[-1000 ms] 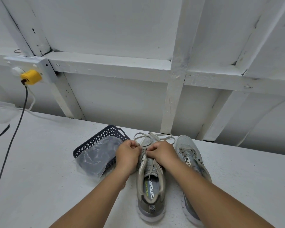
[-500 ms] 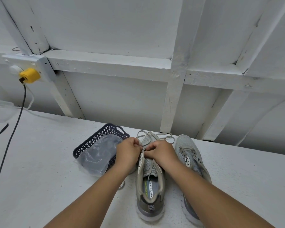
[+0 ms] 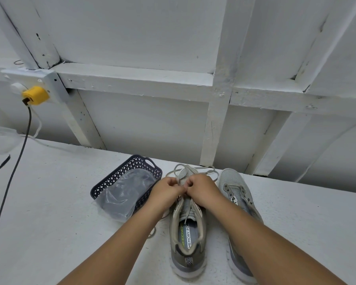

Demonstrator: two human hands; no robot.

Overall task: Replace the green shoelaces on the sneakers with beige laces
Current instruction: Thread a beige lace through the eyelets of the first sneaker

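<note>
**Both hands at the laces of the left sneaker**

Two grey sneakers stand side by side on the white tabletop point(image 3: 49, 212), toes pointing to the far wall. The left sneaker point(image 3: 188, 239) carries a beige lace point(image 3: 193, 168) whose loose loops spill over its toe and across towards the right sneaker point(image 3: 237, 190), whose eyelets look bare.

The left hand point(image 3: 165, 192) and the right hand point(image 3: 201, 190) meet over the lacing of the left sneaker, knuckles almost touching. Both have their fingers curled tight, each pinching a strand of the beige lace just above the tongue. A further strand runs down over the tongue into the shoe's opening, and another thin loop lies on the tabletop near the left forearm.

Just left of the left sneaker sits a dark blue perforated basket point(image 3: 119, 175), tilted with its handle at the far end. Inside it lies a crumpled clear plastic bag point(image 3: 123, 194), its near end hanging out over the rim onto the tabletop; what the bag holds cannot be told.

Far left, a yellow plug point(image 3: 35, 95) sits in a wall socket, its black cable point(image 3: 10, 177) trailing down over the tabletop.
</note>
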